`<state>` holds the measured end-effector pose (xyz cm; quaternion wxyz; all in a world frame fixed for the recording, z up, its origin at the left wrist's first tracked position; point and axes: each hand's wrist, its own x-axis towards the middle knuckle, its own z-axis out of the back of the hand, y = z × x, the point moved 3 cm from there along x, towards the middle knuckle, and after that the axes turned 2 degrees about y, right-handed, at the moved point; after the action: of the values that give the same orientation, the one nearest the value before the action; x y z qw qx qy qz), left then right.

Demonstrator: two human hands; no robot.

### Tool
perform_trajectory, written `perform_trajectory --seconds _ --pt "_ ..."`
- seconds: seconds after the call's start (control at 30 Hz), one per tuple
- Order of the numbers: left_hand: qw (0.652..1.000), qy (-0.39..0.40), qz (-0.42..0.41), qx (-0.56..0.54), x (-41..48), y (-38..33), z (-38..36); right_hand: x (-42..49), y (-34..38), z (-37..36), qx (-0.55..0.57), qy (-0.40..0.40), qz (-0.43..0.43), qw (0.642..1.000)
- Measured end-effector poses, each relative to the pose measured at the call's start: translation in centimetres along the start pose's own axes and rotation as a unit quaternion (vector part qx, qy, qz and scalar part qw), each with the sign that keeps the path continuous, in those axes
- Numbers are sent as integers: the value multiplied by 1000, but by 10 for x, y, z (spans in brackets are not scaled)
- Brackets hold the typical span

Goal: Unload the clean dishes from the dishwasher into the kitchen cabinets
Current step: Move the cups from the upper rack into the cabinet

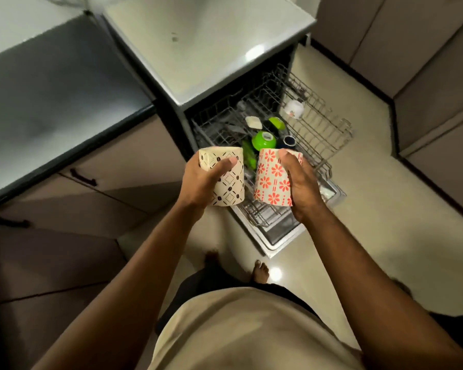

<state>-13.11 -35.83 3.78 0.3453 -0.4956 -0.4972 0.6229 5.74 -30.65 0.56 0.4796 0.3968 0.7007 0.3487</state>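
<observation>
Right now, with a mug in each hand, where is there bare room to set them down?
The dishwasher's grey top, between the dark counter and the pulled-out rack, is bare. The counter looks bare too. The rack's right side is open wire around a white cup; its middle is crowded with green bowls.

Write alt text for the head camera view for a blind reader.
A person over an open dishwasher grips a bean-patterned mug in the left hand and a red-flowered mug in the right hand. Green bowls sit in the pulled-out rack.
</observation>
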Motion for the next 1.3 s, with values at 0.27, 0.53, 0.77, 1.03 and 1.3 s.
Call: perform_trajectory --seconds 0.27,0.53,0.77,1.03,1.3 --pt "987 -145 -57 -42 -50 -29 147 -10 -6 -151 -20 118 16 993" --pt "960 -258 -108 -27 -106 -59 321 -31 -27 -338 -54 225 33 972" --pt "937 -301 -180 1 -118 -115 416 -51 4 -457 -95 289 106 947" --pt "898 -334 -284 42 -89 -216 479 -28 85 -556 -100 326 193 920" --pt "848 -377 -360 99 -41 -344 508 11 192 -636 -71 352 312 880"
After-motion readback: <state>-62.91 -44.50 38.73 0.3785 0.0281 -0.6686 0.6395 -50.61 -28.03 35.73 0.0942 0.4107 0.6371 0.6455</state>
